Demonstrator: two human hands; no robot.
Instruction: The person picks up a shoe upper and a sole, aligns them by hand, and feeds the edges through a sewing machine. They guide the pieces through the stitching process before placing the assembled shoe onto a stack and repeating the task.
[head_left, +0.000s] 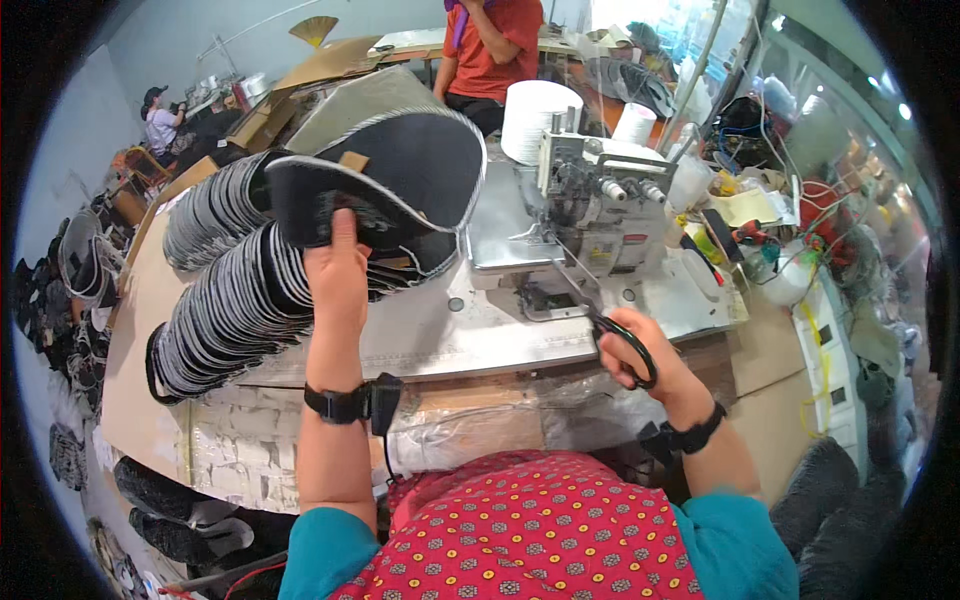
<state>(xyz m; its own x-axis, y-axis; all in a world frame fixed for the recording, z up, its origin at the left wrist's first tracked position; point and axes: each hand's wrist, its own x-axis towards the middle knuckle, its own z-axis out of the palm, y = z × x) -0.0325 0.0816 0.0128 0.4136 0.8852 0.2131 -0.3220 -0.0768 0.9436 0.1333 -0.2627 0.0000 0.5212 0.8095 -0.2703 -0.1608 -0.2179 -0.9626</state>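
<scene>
My left hand (338, 272) is closed on a dark, curved fabric piece (425, 150) with a grey overstitched edge, thumb on its near face. The piece is lifted above the table, left of a white overlock sewing machine (605, 215). In my right hand (640, 350) is a pair of scissors (600, 318) with black handles, fingers through the loops. Its blades point up and left toward the machine's needle area; whether they are apart is hard to make out. Beneath and left of my left hand lie two rows of similar stitched pieces (235, 310), packed on edge.
White thread cones (540, 120) stand behind the machine. Threads, cloth and tools clutter the right side (760, 215). Across the table is a person in a red shirt (515, 50); another person (160, 125) sits far left. Cardboard (140, 400) covers the table's left end.
</scene>
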